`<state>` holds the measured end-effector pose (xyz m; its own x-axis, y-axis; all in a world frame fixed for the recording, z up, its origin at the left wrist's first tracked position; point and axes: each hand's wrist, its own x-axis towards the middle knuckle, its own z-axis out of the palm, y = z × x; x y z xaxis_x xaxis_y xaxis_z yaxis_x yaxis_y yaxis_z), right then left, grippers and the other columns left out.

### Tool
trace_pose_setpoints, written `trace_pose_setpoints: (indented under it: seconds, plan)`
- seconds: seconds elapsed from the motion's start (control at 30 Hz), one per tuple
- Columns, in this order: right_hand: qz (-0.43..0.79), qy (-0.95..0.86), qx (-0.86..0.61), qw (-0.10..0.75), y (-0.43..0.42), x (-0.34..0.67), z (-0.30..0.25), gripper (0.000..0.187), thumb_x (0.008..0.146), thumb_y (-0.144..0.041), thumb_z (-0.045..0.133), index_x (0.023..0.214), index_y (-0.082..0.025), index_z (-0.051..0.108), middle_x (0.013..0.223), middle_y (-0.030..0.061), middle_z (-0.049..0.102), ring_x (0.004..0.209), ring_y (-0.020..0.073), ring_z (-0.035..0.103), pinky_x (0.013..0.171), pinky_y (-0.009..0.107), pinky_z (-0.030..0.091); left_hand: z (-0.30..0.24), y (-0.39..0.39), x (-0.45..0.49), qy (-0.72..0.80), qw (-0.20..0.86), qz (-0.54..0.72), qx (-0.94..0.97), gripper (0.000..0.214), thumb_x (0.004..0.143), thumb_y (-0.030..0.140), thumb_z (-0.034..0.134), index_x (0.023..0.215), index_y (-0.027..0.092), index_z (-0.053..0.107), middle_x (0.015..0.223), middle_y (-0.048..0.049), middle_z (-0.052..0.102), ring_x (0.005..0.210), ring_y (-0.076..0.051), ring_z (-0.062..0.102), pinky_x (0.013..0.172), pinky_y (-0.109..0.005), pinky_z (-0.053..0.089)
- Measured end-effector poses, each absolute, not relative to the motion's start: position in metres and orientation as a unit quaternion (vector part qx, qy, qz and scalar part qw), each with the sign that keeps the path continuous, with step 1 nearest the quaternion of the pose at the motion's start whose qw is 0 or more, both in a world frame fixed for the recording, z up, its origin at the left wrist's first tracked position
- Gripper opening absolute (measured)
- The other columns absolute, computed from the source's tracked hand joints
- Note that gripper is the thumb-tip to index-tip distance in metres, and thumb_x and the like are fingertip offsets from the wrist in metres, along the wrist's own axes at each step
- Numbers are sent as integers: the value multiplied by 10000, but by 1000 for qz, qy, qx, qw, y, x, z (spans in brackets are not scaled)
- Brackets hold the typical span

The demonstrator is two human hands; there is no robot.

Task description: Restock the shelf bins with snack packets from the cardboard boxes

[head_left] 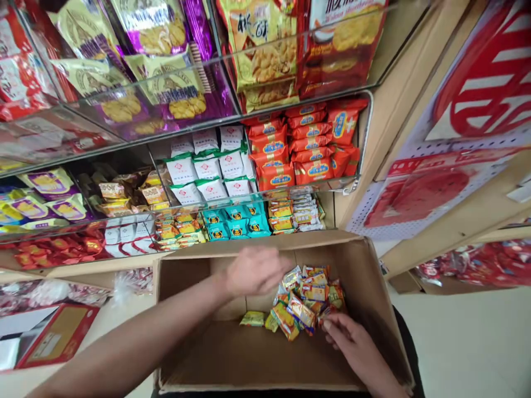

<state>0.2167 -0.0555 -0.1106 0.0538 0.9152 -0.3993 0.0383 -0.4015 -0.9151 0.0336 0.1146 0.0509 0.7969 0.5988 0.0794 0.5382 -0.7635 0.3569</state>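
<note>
A cardboard box [261,362] stands in front of me, holding a loose heap of small wrapped snacks [301,310] in orange, yellow and green wrappers. My left hand [255,271] is over the box, left of the heap; its fingers are smeared by motion, so I cannot tell whether they hold anything. At the heap's lower right edge, my right hand [344,334] is closed, thumb against fingers, on a small wrapped snack mostly hidden by the fingertips. One yellow packet [252,319] lies apart on the box floor to the left.
Behind the box rise shelves with clear dividers, holding orange-red packets [274,149], white packets [207,166] and teal packets [236,218]. Larger biscuit bags [265,50] fill the upper shelf. Red decorations hang on a pegboard [369,221] at right. An open red carton [62,337] sits at lower left.
</note>
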Motion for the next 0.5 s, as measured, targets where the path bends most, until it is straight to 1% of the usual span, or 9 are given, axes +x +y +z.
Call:
trace_pose_setpoints:
  seconds: [0.03,0.07,0.1,0.17,0.23,0.3,0.37,0.4,0.5]
  plan:
    - [559,-403,-622,373,-56,217,-110,326,730,-465,493,835,-174,595,730,37,616,671,170,572,618,270,453,40,97,19,278,188,79,939,311,833,305,368,1028,208,590,840,-81,606,850,-186,554,825,-309,404]
    - [550,-421,-626,358,-55,216,-111,313,735,-448,485,836,-172,591,737,38,617,686,173,575,634,276,453,25,81,6,265,212,59,939,310,832,293,367,1032,213,590,832,-81,606,817,-180,558,801,-301,415]
    - [537,-441,-632,343,-54,215,-112,301,738,-426,480,850,-169,586,766,44,621,718,178,579,662,281,452,7,67,-6,254,247,26,935,314,833,274,363,1058,221,574,863,-80,605,812,-172,561,780,-288,425]
    - [494,-491,-651,302,-48,211,-114,313,728,-378,484,927,-150,565,881,74,620,815,191,577,737,291,437,-33,48,-21,298,318,2,900,349,817,238,387,1145,234,505,987,-78,583,904,-174,545,802,-280,424]
    - [432,-547,-675,241,-38,204,-115,391,719,-341,493,1038,-117,523,992,113,591,900,205,560,782,292,415,-71,41,-24,370,371,11,852,511,740,250,520,1235,205,406,1147,-98,513,1042,-208,481,894,-319,379]
    - [376,-601,-688,157,-27,195,-115,431,731,-314,486,1102,-94,488,1019,132,577,921,208,554,775,284,405,-99,40,-19,424,449,28,786,657,601,261,668,1213,194,436,1212,-100,474,1132,-254,402,973,-357,295]
    - [347,-638,-682,89,-19,188,-115,363,744,-282,478,1053,-98,522,987,132,585,907,205,558,752,273,398,-115,39,-10,477,542,63,689,670,493,228,736,1126,200,517,1145,-78,529,1130,-274,399,987,-378,264]
    - [340,-652,-674,69,-16,186,-114,307,743,-269,482,997,-111,553,962,122,592,903,202,556,750,267,392,-120,38,-6,495,579,82,643,655,462,206,749,1084,204,543,1083,-62,565,1101,-271,426,974,-381,280]
    - [328,-670,-664,55,-12,191,-110,200,754,-257,477,874,-143,591,925,101,588,902,200,540,760,262,377,-125,34,-3,501,646,130,561,656,419,144,758,1038,198,547,898,-18,617,948,-225,524,875,-353,383]
